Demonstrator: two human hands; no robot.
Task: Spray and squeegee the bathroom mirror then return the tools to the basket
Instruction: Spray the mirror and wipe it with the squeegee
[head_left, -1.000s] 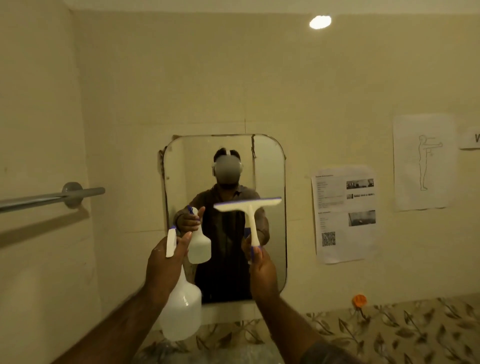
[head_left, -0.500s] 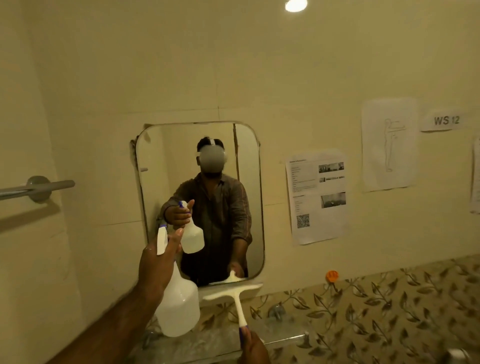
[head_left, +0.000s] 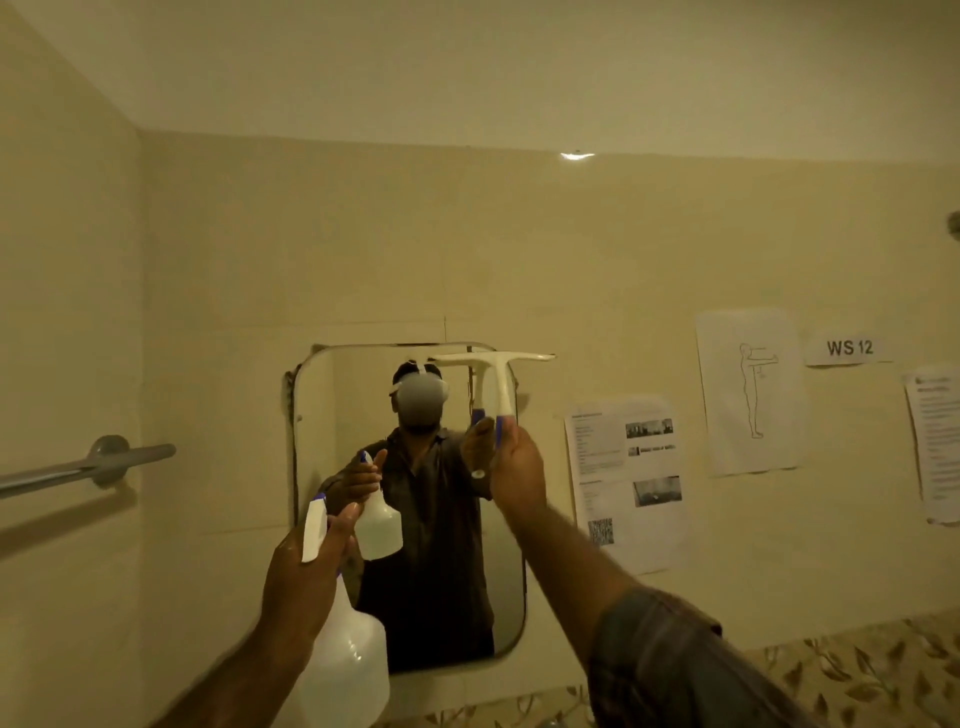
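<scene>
My left hand (head_left: 306, 571) is raised at chest height, grip closed, apparently index finger extended; my right hand (head_left: 511, 460) reaches higher, fist clenched, arm outstretched.

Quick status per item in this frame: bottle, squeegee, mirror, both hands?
spray bottle: upright, held, nozzle toward mirror
squeegee: raised, blade level at mirror's top right corner
mirror: wall-mounted, wetness not discernible
left hand: gripping bottle neck
right hand: gripping squeegee handle

Towel bar (head_left: 88, 470) left — papers (head_left: 626, 483), "WS 12" label (head_left: 849, 347) right.
</scene>
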